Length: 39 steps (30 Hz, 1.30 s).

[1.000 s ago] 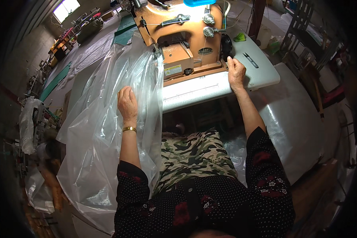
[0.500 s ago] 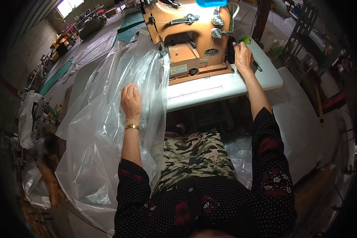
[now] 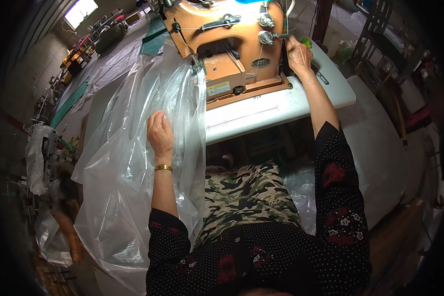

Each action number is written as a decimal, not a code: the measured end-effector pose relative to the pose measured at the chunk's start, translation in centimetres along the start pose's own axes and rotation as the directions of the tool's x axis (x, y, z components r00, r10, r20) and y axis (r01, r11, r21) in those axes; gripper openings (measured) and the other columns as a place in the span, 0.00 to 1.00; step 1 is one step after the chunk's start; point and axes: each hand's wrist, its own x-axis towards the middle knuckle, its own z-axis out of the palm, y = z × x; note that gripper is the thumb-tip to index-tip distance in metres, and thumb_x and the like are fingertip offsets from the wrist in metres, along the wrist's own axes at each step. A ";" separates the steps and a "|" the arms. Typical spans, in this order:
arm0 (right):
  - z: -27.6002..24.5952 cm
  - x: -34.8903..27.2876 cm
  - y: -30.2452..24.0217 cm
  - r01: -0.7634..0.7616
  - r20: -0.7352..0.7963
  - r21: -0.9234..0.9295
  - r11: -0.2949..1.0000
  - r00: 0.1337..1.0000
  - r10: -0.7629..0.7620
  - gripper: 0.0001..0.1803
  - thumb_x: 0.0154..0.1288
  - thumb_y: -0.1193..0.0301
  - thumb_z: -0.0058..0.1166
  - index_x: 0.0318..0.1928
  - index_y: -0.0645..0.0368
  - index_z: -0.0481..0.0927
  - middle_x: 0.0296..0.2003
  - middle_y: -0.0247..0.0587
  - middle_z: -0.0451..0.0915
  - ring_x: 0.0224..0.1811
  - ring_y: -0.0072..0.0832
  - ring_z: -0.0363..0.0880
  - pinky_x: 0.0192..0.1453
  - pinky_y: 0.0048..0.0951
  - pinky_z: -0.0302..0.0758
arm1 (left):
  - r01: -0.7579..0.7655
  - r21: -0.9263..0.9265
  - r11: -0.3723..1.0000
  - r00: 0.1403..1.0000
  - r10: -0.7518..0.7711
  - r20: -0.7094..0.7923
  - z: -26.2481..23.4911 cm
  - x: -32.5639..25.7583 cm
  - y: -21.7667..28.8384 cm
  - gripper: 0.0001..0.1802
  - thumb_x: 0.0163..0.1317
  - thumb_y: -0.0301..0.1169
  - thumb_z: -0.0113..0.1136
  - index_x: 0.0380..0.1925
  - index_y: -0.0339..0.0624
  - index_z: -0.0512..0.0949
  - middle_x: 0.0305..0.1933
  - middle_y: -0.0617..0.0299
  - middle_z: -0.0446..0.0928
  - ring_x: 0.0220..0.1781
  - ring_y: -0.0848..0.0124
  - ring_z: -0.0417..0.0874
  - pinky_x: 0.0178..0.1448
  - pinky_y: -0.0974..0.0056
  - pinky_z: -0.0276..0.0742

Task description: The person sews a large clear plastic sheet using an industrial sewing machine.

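An orange-brown industrial sewing machine (image 3: 222, 69) stands on a white table. A large sheet of clear plastic film (image 3: 118, 177) hangs over the table's left side and my lap, its upper edge beneath the needle area (image 3: 197, 65). My left hand (image 3: 160, 133), a gold watch at its wrist, is closed on a fold of the film, left of the machine. My right hand (image 3: 299, 56) reaches to the machine's right end, fingers curled over the dark handwheel (image 3: 284, 64). The machine's body partly hides the wheel and my fingertips.
The white tabletop (image 3: 261, 116) carries a printed ruler scale along its front. A small metal tool (image 3: 322, 78) lies right of my right hand, and a green scrap (image 3: 307, 43) lies beyond it. Camouflage cloth (image 3: 246, 195) covers my lap. Dark racks (image 3: 380, 29) stand at the far right.
My right hand has moved farther up along the machine's right end. My left hand stays on the film with little movement. The whole view has shifted slightly.
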 end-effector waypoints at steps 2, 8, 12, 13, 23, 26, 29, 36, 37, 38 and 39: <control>-0.2 0.4 -0.1 0.013 0.004 -0.012 1.000 1.000 -0.013 0.15 0.72 0.58 0.41 0.41 0.53 0.77 0.34 0.58 0.81 0.41 0.60 0.78 0.41 0.56 0.73 | 0.001 -0.001 1.000 1.000 -0.001 0.011 0.0 0.1 0.1 0.10 0.64 0.25 0.53 0.42 0.34 0.79 0.48 0.52 0.79 0.52 0.54 0.78 0.57 0.55 0.74; -0.6 0.6 -0.3 0.047 0.041 -0.054 0.997 0.998 -0.045 0.10 0.67 0.67 0.46 0.40 0.55 0.79 0.33 0.60 0.82 0.40 0.58 0.81 0.42 0.56 0.75 | 0.016 0.011 1.000 0.999 -0.016 0.052 0.0 0.1 -0.1 0.10 0.63 0.25 0.53 0.42 0.34 0.79 0.48 0.52 0.79 0.52 0.55 0.78 0.58 0.55 0.74; -0.5 0.7 -0.9 0.023 0.019 -0.059 0.998 1.000 -0.022 0.08 0.60 0.72 0.49 0.38 0.56 0.81 0.34 0.60 0.82 0.42 0.57 0.82 0.44 0.54 0.77 | 0.015 0.033 0.999 0.998 -0.017 0.063 -0.1 0.2 -0.3 0.10 0.64 0.25 0.54 0.42 0.33 0.79 0.49 0.53 0.79 0.53 0.55 0.78 0.58 0.56 0.74; -0.6 0.9 -0.5 0.053 0.017 -0.069 0.996 0.998 -0.052 0.08 0.59 0.73 0.50 0.37 0.56 0.81 0.34 0.59 0.82 0.42 0.57 0.82 0.44 0.53 0.77 | 0.016 0.026 1.000 0.998 -0.017 0.065 0.1 0.2 0.0 0.10 0.64 0.25 0.53 0.42 0.33 0.80 0.48 0.52 0.79 0.52 0.55 0.78 0.58 0.56 0.74; -0.7 0.5 -1.6 -0.006 0.140 0.137 0.991 0.990 -0.013 0.08 0.56 0.73 0.50 0.28 0.58 0.83 0.31 0.61 0.82 0.40 0.56 0.82 0.45 0.51 0.77 | 0.021 0.062 0.998 0.997 -0.025 0.074 -0.7 -0.1 -0.9 0.10 0.65 0.25 0.53 0.42 0.32 0.80 0.47 0.52 0.80 0.50 0.55 0.80 0.56 0.56 0.75; -1.3 0.5 -0.7 -0.004 0.078 0.102 0.995 0.997 -0.004 0.09 0.57 0.73 0.48 0.26 0.57 0.83 0.31 0.60 0.81 0.39 0.56 0.82 0.44 0.50 0.77 | 0.039 0.033 0.999 0.996 -0.042 0.084 0.1 0.2 -0.2 0.10 0.65 0.25 0.54 0.42 0.32 0.80 0.47 0.52 0.80 0.50 0.55 0.80 0.56 0.56 0.75; -1.6 -0.1 -1.0 -0.024 0.056 0.106 0.994 0.998 0.018 0.09 0.61 0.72 0.46 0.29 0.58 0.81 0.31 0.58 0.81 0.40 0.56 0.81 0.41 0.51 0.75 | 0.047 0.018 0.999 0.995 -0.049 0.089 0.0 0.6 0.2 0.10 0.65 0.25 0.54 0.42 0.33 0.80 0.47 0.52 0.80 0.50 0.55 0.80 0.56 0.56 0.75; 0.4 -2.7 0.7 -0.081 0.012 0.103 0.991 0.997 0.080 0.14 0.71 0.60 0.45 0.37 0.58 0.76 0.27 0.57 0.81 0.38 0.53 0.82 0.38 0.53 0.74 | 0.034 0.032 0.999 0.996 -0.037 0.087 -0.2 0.2 -0.3 0.10 0.66 0.25 0.54 0.42 0.33 0.80 0.47 0.52 0.80 0.50 0.55 0.80 0.57 0.56 0.75; 0.7 -3.5 0.8 -0.012 -0.069 0.048 0.999 0.998 0.015 0.13 0.71 0.61 0.45 0.39 0.58 0.77 0.26 0.58 0.81 0.37 0.55 0.82 0.38 0.53 0.75 | 0.020 0.042 0.999 0.996 -0.024 0.091 -0.1 0.0 -0.3 0.10 0.65 0.25 0.54 0.42 0.33 0.80 0.47 0.52 0.80 0.50 0.55 0.80 0.57 0.56 0.75; 0.8 -3.5 1.1 0.060 -0.153 -0.012 0.998 0.986 -0.061 0.13 0.72 0.62 0.46 0.41 0.58 0.77 0.25 0.58 0.81 0.36 0.56 0.82 0.38 0.54 0.76 | 0.005 0.051 0.999 0.996 -0.009 0.084 0.1 0.2 0.0 0.10 0.65 0.25 0.53 0.42 0.33 0.80 0.47 0.52 0.80 0.51 0.55 0.80 0.57 0.56 0.74; 0.8 -3.4 1.6 0.068 -0.117 -0.017 0.998 0.991 -0.069 0.17 0.75 0.56 0.42 0.40 0.57 0.72 0.28 0.55 0.82 0.36 0.56 0.82 0.40 0.56 0.76 | 0.008 0.047 0.999 0.998 -0.011 0.068 0.3 0.3 0.3 0.10 0.65 0.25 0.53 0.42 0.33 0.80 0.47 0.52 0.80 0.51 0.55 0.80 0.57 0.56 0.74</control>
